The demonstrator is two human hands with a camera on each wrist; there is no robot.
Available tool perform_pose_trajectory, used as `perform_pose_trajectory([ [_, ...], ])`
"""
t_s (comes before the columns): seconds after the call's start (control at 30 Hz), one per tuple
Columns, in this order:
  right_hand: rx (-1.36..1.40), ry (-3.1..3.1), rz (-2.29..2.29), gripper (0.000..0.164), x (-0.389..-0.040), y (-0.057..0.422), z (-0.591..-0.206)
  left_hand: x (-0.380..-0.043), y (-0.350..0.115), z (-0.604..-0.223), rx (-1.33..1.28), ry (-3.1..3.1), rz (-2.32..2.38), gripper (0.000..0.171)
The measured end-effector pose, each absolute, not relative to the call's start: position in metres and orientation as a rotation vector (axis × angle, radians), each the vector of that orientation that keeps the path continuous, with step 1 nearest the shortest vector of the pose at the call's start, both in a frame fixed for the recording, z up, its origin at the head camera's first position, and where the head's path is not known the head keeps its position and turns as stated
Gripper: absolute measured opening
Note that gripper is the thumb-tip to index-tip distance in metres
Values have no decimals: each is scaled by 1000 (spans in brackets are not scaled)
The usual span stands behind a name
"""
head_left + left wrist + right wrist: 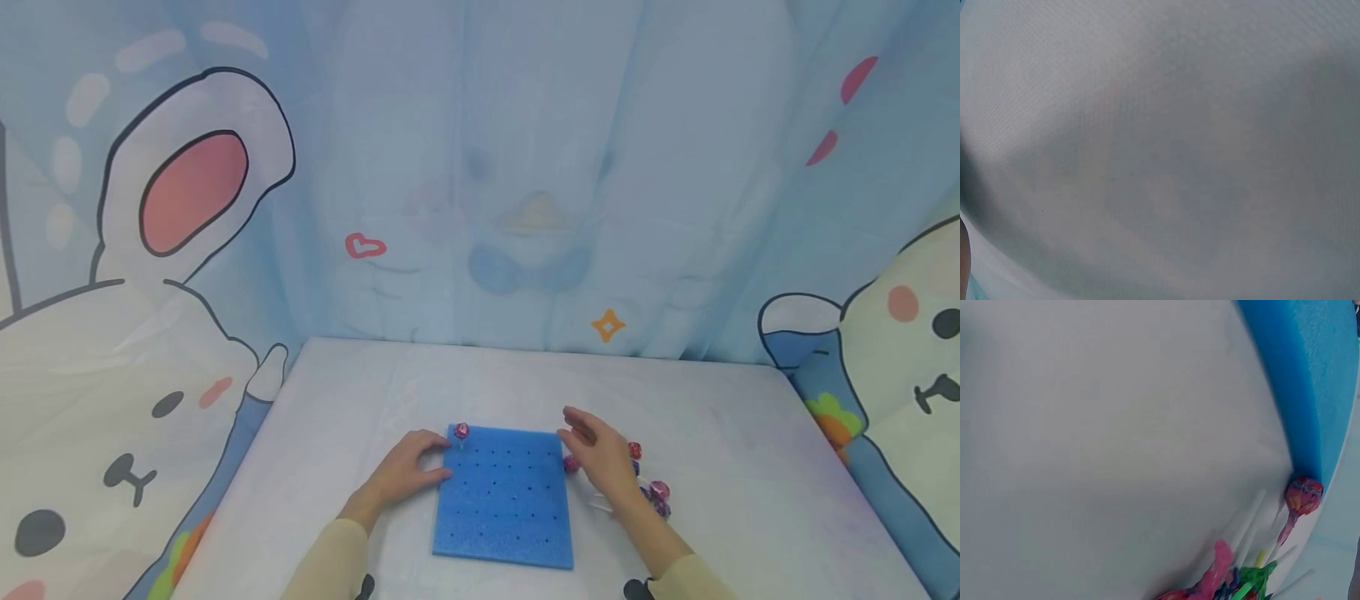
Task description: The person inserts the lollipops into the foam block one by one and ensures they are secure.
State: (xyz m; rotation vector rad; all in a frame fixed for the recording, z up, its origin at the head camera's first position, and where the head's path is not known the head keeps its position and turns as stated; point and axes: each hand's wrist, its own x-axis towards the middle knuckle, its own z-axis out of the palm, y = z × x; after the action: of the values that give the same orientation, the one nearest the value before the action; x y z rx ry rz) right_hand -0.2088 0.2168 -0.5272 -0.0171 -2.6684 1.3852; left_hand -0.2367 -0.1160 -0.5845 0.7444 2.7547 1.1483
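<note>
A blue foam board (502,500) with rows of small holes lies on the table. One wrapped lollipop (461,431) stands in its far left corner. My left hand (405,471) rests at the board's left side, thumb and fingertips at the edge. Near the far right corner is my right hand (600,457), fingers extended and nothing seen in them. A red lollipop (1304,495) lies against the board's right side, below that hand in the head view. The left wrist view holds mostly blurred white cloth and a sliver of skin.
Several more wrapped lollipops (660,492) lie in a loose pile to the right, partly hidden behind the right forearm. Their white sticks (1250,528) point various ways. A white cloth covers the table (360,383), and a printed curtain (525,167) hangs behind it.
</note>
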Motion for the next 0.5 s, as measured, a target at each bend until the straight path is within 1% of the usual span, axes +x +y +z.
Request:
perform_pose_trajectory([
  [0.23,36,-2678,1273,43,-206,225,-528,-237,-115,-584,740,2765,1125,45],
  [0.5,95,-2733,1250,44,-201,235,-534,-236,-115,-582,712,2744,1134,45],
])
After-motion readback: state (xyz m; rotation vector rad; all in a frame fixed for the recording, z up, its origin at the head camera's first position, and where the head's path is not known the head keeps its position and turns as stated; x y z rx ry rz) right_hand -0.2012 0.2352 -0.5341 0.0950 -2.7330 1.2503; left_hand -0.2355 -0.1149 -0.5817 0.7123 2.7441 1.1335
